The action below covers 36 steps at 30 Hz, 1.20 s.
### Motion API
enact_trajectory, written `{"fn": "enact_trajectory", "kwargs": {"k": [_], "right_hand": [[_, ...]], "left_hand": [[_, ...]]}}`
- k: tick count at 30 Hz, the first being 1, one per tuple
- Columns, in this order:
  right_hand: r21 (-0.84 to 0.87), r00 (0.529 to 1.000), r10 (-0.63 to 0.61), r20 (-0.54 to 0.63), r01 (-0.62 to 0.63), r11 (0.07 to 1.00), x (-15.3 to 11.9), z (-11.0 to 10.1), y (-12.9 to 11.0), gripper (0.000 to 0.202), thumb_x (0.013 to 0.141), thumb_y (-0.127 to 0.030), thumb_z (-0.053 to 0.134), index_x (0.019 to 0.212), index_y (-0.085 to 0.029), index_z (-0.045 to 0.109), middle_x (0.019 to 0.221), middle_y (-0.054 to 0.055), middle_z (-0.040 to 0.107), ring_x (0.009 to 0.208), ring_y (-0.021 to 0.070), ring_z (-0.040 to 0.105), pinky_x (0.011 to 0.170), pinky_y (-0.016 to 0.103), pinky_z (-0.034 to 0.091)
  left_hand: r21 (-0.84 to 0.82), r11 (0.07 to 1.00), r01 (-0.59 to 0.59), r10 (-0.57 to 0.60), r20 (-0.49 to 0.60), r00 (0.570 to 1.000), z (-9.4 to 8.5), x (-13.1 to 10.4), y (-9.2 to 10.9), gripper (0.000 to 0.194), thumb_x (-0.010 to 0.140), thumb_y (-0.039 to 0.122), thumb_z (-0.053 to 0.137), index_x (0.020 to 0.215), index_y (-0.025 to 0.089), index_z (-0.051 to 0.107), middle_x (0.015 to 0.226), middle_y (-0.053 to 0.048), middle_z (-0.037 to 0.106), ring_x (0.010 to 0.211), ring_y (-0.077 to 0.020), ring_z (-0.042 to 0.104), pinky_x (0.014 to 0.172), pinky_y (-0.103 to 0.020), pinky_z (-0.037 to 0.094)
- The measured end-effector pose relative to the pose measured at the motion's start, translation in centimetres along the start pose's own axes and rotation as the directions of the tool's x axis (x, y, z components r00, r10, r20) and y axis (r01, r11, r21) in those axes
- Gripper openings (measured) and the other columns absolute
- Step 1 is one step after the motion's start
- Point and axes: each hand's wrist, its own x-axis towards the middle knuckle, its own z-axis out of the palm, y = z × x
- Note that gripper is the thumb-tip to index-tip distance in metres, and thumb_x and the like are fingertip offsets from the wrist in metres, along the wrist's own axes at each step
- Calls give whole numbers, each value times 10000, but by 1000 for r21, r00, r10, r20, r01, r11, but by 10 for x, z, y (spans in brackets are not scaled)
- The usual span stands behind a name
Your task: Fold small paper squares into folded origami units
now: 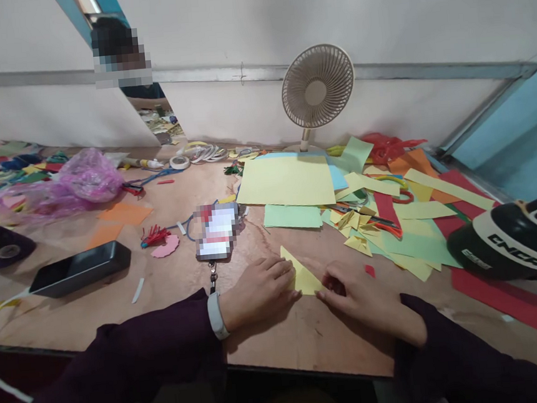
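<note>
A small yellow paper triangle [306, 278] lies on the wooden table in front of me, with its peak pointing away. My left hand [260, 292] rests flat over its left side, fingers stretched out and pressing it down; they hide that edge. At its lower right corner, my right hand [364, 296] has thumb and fingers closed in a pinch on the paper. Just beyond the triangle are a stack of green paper [292, 217] and a large pale yellow sheet [285, 181]. Several small folded yellow pieces [357, 244] lie to the right.
A phone [218, 231] lies beyond my left hand, and a black box-shaped device [80, 268] with a cable is at left. A fan [317, 87] stands at the back. Scissors [402, 195], red paper strips [512, 305] and a black bottle [511, 240] occupy the right. A person [121, 51] shows through a gap.
</note>
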Motion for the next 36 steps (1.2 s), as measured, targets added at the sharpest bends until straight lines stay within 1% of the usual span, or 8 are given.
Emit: {"fn": "enact_trajectory", "kwargs": {"k": [10,13,15,18,23,27,30,36], "right_hand": [[351,994,90,-56,-65,934,7,8,9,263,891,-433,543,758,-206,557,737,20,595,683,168,564,630,307,465],[575,986,146,77,-163,802,6,8,9,268,884,-470,550,906,-203,544,755,26,625,646,168,598,580,301,500],[654,995,45,88,-92,751,4,5,10,324,875,-417,572,1120,-208,530,953,73,655,769,188,648,632,314,545],[556,981,-187,48,129,821,2,0,12,456,861,-271,576,1310,-274,500,1174,92,593,989,209,632,770,331,568],[238,944,-329,8,318,918,6,0,13,273,923,-274,544,1161,-278,678,1024,73,616,896,184,628,778,320,567],[62,929,-356,-99,363,930,10,3,21,205,920,-391,599,1017,-307,759,1126,85,639,1033,227,622,873,381,555],[50,907,-416,-70,419,906,13,2,29,230,929,-413,583,1031,-308,761,1265,87,626,1130,249,598,924,421,537],[134,943,-332,-10,331,934,20,-10,35,289,939,-465,552,933,-278,772,1072,64,701,988,197,646,880,365,531]], "left_hand": [[-38,997,67,-65,44,997,5,1,-3,240,940,323,574,1090,135,585,1116,-80,685,1060,-231,627,938,-378,502],[-22,998,62,-61,48,997,5,0,-4,207,949,322,557,1052,146,598,1135,-84,678,1052,-236,626,915,-387,507],[-21,999,49,-48,54,997,5,0,-4,208,960,327,537,1047,150,602,1162,-89,669,1060,-239,621,911,-387,506],[-42,998,45,-43,54,998,4,0,-4,224,969,333,521,1074,153,602,1192,-91,658,1098,-234,605,952,-381,486],[-60,998,24,-20,60,998,2,0,-5,204,984,303,492,1066,164,616,1204,-80,654,1103,-216,603,976,-369,473],[-44,999,20,-17,64,998,3,0,-6,207,985,303,494,1063,158,620,1217,-84,652,1087,-229,611,946,-384,490],[-50,999,17,-14,65,998,2,0,-7,211,979,312,511,1066,152,619,1210,-90,652,1084,-241,610,940,-400,498],[-88,996,-21,28,75,997,0,0,-7,227,1003,303,464,1122,179,613,1207,-101,640,1173,-239,573,994,-426,483]]}}
